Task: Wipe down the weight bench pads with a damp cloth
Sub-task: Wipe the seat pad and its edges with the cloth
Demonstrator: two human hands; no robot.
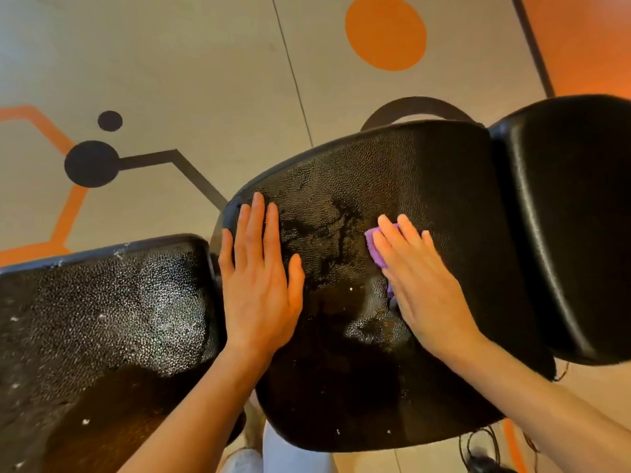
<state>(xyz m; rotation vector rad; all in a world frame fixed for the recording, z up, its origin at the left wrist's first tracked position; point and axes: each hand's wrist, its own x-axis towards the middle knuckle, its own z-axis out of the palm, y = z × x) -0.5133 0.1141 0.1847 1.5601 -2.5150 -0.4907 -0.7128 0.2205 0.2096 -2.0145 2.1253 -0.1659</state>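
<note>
A black textured seat pad (341, 186) fills the middle of the head view, with wet streaks across its upper half. My left hand (259, 271) lies flat on its left side, fingers spread, holding nothing. My right hand (416, 278) presses flat on a purple cloth (374, 247) against the pad's right half; only the cloth's edge shows under my fingers. A second black pad (102, 308), shiny with moisture and speckled with white bits, lies to the lower left. A smooth black roller pad (573, 216) stands at the right.
The floor (205, 80) is beige with orange and black painted shapes, including an orange circle (386, 32) at the top. A dark curved frame piece (415, 105) shows behind the seat pad. Black cables (478, 452) lie on the floor at bottom right.
</note>
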